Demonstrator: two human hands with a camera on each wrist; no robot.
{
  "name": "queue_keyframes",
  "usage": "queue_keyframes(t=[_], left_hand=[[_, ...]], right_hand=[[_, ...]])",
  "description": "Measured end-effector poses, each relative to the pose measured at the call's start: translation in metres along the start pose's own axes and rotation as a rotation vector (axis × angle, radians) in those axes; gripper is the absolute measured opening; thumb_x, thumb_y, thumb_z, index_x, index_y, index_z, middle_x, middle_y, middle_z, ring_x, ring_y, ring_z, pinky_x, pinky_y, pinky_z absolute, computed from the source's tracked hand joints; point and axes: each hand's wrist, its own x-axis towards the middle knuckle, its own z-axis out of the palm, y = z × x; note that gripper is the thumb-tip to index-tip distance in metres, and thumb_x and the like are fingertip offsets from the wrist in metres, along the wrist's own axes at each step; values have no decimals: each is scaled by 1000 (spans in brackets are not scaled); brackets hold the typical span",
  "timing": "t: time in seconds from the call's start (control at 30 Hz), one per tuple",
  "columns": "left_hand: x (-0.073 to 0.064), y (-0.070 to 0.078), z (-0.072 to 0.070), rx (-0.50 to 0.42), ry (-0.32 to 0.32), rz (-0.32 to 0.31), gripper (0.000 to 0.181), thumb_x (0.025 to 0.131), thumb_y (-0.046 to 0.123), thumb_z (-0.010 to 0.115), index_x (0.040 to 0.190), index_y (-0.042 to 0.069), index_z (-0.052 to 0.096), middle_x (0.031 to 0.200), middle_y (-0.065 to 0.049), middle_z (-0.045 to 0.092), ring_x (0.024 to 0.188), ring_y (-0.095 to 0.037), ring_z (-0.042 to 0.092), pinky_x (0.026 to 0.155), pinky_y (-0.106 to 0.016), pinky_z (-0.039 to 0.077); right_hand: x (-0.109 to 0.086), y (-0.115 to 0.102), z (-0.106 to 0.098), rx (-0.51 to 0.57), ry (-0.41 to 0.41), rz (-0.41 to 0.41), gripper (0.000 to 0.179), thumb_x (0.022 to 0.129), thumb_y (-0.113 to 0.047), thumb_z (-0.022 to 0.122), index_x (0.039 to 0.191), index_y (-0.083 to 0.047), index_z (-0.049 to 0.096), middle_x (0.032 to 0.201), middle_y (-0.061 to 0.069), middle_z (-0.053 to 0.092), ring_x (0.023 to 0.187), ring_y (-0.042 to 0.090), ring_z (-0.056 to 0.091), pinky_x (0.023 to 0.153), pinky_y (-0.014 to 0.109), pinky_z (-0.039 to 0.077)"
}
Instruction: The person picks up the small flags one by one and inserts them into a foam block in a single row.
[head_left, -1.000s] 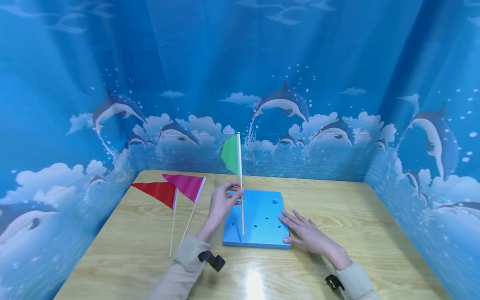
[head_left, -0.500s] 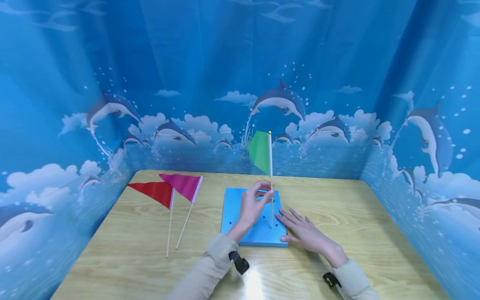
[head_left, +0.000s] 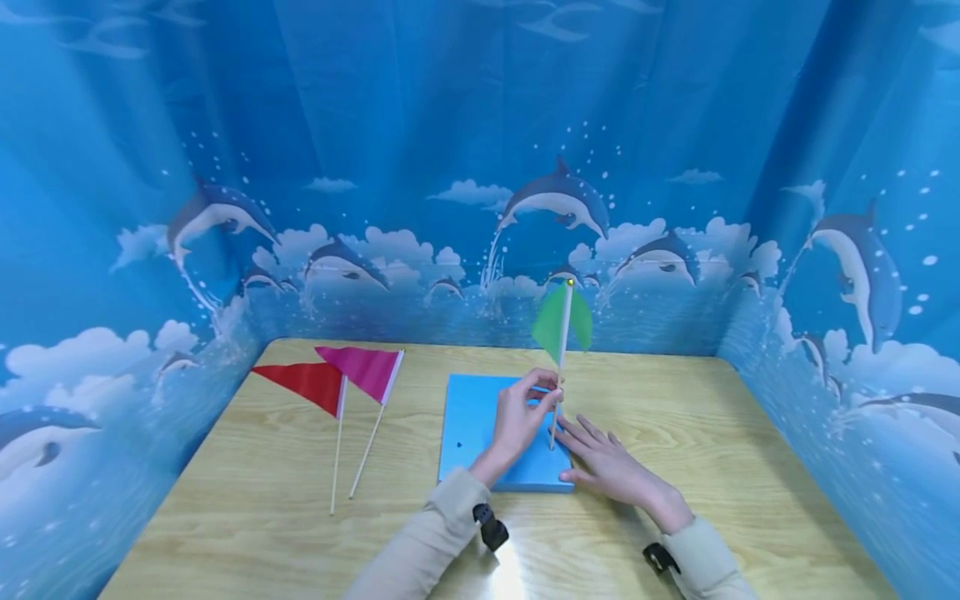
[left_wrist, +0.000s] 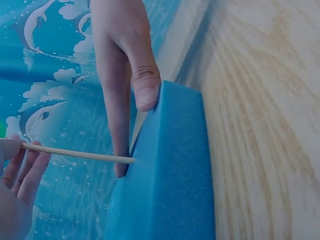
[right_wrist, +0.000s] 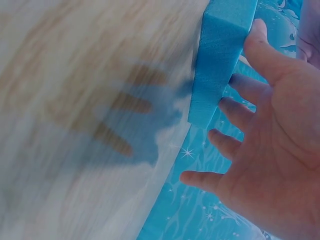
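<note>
A small green pennant flag on a thin wooden stick stands nearly upright over a blue foam block. My left hand pinches the stick between thumb and fingers, partway down. The stick's lower end meets the block's top near its right front, where a hole shows. With fingers spread, my right hand rests at the block's right edge, thumb and fingertips touching it. One small hole shows at the block's left; the left hand covers much of the top.
To the left, a red pennant flag and a magenta pennant flag lie on the wooden table, the magenta one overlapping the red. A blue dolphin-print curtain surrounds the table's back and sides.
My left hand has carried the green flag rightward across the block, and its stick end has come down to the right front hole. The right hand stays at the edge.
</note>
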Motion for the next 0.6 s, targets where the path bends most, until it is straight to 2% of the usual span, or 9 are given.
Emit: queue_keyframes(t=[0.13,0.3,0.6], left_hand=[[-3,-3,1,34,-12,-33,16,98,12,68,112,4,70,102,-9,75,87,-19,75,71,-18,60],[-4,-8,3,24,-28,-90,15,98,10,68,111,5,69,103,-9,74,87,-15,75,71,-17,60],[-2,-9,5,24,-18,-107,17,95,14,72,108,3,71,100,-8,75,86,-14,74,69,-17,60]], right_hand=[[1,-2,-1,3,-7,3,71,98,-43,62,155,-6,39,162,20,32,148,51,21,106,83,21],[1,-2,-1,4,-7,0,71,98,-42,63,155,-6,40,162,20,32,148,52,22,106,83,22],[2,-3,-2,18,-31,21,72,99,-43,62,155,-6,39,162,20,31,149,50,20,107,83,20]])
